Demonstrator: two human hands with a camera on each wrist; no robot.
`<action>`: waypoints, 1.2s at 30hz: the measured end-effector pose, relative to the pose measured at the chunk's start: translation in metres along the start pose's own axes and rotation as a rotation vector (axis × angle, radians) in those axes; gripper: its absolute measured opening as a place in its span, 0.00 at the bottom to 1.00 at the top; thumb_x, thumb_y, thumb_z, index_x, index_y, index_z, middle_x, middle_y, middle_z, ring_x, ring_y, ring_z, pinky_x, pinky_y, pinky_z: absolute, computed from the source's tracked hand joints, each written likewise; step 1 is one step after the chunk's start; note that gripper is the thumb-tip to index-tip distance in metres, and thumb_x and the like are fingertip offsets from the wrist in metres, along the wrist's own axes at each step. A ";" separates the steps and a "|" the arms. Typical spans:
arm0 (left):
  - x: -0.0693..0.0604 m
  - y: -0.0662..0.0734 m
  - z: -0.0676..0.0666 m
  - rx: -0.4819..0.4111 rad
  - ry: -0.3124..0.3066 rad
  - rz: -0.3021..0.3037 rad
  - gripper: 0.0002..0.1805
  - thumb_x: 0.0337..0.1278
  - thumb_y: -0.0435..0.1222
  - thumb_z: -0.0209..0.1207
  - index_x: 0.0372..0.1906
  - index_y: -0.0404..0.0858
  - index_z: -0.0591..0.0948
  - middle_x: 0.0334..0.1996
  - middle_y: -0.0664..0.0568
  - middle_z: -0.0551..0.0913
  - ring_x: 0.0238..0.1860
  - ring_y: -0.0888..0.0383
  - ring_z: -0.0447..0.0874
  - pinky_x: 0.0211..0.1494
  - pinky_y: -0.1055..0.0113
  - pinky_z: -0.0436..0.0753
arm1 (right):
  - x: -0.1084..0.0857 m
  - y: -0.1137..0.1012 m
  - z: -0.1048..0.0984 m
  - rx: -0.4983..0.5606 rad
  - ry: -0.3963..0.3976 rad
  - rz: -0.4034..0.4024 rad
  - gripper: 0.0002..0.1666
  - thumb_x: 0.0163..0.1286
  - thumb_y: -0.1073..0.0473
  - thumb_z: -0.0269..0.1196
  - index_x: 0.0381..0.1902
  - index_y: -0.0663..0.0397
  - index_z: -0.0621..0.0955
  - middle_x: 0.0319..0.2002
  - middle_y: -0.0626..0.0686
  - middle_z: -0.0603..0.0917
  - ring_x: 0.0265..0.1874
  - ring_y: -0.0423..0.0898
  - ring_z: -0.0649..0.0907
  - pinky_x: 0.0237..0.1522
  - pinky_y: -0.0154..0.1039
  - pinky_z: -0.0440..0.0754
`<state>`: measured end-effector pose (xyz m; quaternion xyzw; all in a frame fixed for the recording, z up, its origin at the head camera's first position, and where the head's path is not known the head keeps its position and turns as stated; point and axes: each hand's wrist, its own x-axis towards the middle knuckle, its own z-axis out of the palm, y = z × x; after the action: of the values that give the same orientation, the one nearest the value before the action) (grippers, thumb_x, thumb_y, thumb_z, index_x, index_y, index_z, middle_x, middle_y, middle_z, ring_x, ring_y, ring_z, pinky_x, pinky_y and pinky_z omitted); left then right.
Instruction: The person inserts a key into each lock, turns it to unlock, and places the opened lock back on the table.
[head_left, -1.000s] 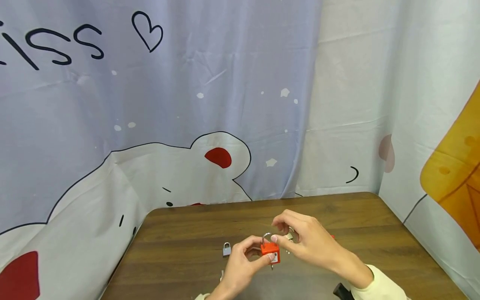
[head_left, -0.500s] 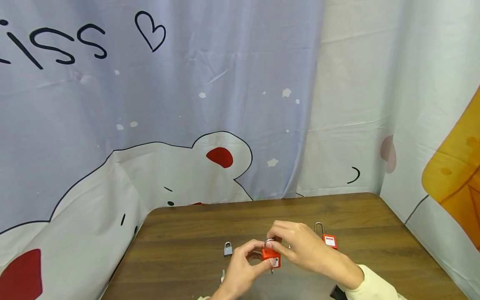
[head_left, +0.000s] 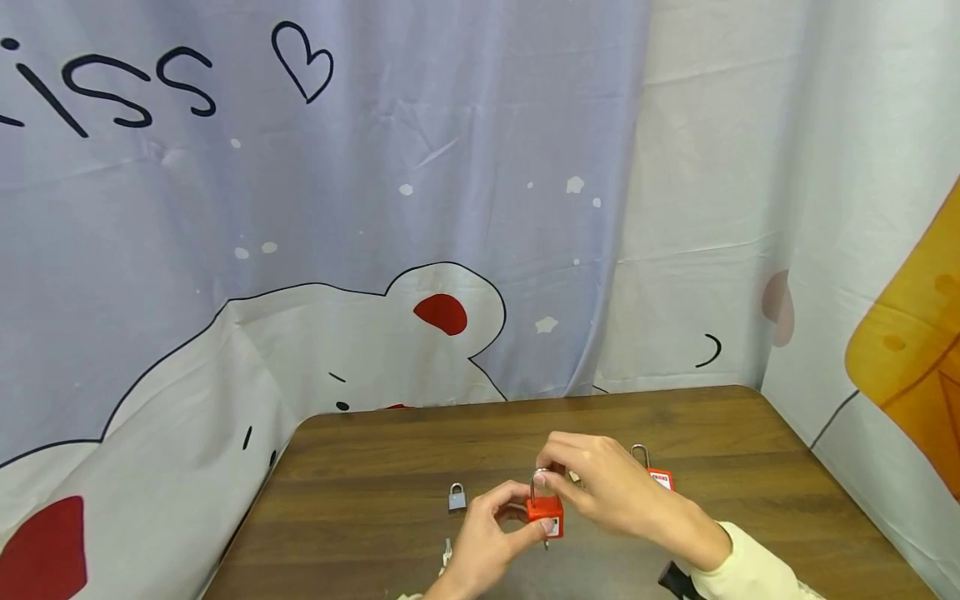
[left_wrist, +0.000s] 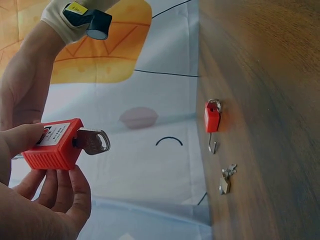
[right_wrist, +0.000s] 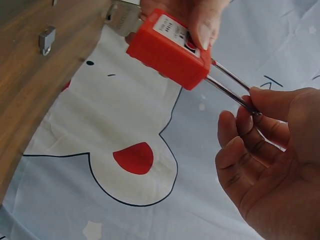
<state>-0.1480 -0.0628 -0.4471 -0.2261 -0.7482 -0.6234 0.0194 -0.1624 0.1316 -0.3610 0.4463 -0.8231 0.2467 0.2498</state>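
Note:
My left hand [head_left: 483, 537] grips a red padlock [head_left: 545, 518] by its body, the thumb on the white label. A key [left_wrist: 94, 141] sticks out of the padlock's bottom in the left wrist view. At the other end, my right hand [head_left: 607, 483] pinches the bend of the metal shackle [right_wrist: 232, 90] between thumb and fingers. Both shackle legs stretch well out from the body in the right wrist view. Whether either leg is free of its hole, I cannot tell.
A small grey padlock [head_left: 457, 501] and some keys [head_left: 447, 552] lie left of the hands on the wooden table [head_left: 360, 475]. Another red padlock [left_wrist: 212, 119] and a small brass padlock with keys [left_wrist: 225, 184] lie farther right. A printed curtain [head_left: 450, 167] hangs behind.
My right hand has come left onto the shackle's bend and then risen slightly. More of the shackle shows above the body now. The left hand keeps its hold, a little lower.

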 end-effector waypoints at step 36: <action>0.007 -0.004 -0.004 -0.009 0.071 -0.044 0.14 0.54 0.38 0.69 0.44 0.39 0.82 0.41 0.45 0.86 0.38 0.65 0.83 0.47 0.72 0.82 | -0.015 0.003 0.003 -0.057 0.080 0.094 0.19 0.65 0.50 0.67 0.54 0.40 0.79 0.51 0.38 0.80 0.51 0.35 0.80 0.50 0.36 0.81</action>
<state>-0.1566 -0.0652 -0.4474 -0.1875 -0.7492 -0.6345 0.0311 -0.1584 0.1409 -0.3732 0.3895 -0.8393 0.2524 0.2832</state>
